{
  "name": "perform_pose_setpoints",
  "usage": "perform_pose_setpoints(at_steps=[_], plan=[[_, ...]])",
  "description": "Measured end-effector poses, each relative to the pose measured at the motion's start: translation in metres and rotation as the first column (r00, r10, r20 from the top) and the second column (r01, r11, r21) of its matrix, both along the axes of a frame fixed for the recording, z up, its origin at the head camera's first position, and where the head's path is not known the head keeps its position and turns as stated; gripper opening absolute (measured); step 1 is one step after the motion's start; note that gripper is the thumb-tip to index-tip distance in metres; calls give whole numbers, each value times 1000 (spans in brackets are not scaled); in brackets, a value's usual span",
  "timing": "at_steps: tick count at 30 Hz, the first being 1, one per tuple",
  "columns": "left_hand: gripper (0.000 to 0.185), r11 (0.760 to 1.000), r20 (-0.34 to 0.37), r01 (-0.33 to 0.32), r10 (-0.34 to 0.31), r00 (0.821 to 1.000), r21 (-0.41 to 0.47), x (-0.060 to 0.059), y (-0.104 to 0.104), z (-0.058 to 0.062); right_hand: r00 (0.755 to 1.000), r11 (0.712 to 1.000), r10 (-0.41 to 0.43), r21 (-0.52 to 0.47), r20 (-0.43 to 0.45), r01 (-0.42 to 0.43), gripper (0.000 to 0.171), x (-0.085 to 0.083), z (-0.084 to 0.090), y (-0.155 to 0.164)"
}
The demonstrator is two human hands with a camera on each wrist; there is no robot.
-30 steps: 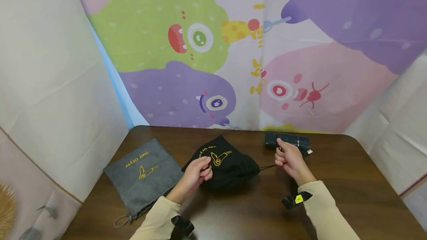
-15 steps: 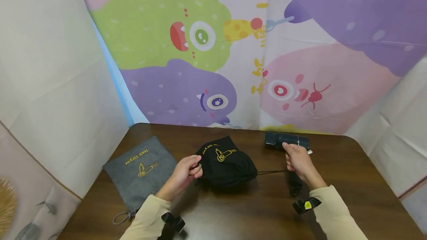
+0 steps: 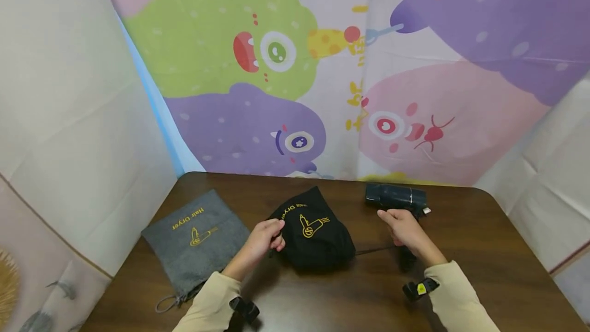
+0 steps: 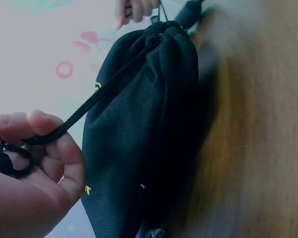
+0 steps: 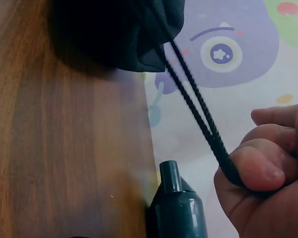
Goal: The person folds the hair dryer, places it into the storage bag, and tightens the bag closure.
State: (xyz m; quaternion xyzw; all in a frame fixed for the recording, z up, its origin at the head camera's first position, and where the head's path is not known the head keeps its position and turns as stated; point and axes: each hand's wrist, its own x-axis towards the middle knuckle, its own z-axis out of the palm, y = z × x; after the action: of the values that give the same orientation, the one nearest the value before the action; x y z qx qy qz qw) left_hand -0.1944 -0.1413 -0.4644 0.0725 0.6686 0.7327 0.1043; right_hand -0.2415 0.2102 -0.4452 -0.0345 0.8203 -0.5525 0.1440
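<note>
A black drawstring bag (image 3: pixel 322 242), printed with a yellow hair dryer picture and lettering, bulges in the middle of the head view. My left hand (image 3: pixel 259 245) is at its left side, fingers curled round a black cord (image 4: pixel 92 102) that runs to the gathered mouth in the left wrist view. To the right, my right hand (image 3: pixel 409 232) grips a doubled black cord (image 5: pixel 193 104) stretched out from the bag. The mouth is drawn into tight folds. What fills the bag is hidden.
A flat grey drawstring bag (image 3: pixel 203 242) with the same yellow print lies at the left of the brown table (image 3: pixel 322 306). A dark hair dryer (image 3: pixel 395 196) lies at the back right, its handle partly behind my right hand. A cartoon curtain (image 3: pixel 258 132) hangs behind.
My hands drew apart, left hand leftward and right hand rightward, then came slightly closer together. The black bag has turned a little and its right side is more bunched.
</note>
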Motion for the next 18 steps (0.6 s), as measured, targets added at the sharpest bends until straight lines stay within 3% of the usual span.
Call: perform_pose_setpoints(at_steps=[18], plan=[[40,984,-35,-69,65,997,-162,1,9,-2,993,990,-62,118,-102,74,48,2,-1,-12]])
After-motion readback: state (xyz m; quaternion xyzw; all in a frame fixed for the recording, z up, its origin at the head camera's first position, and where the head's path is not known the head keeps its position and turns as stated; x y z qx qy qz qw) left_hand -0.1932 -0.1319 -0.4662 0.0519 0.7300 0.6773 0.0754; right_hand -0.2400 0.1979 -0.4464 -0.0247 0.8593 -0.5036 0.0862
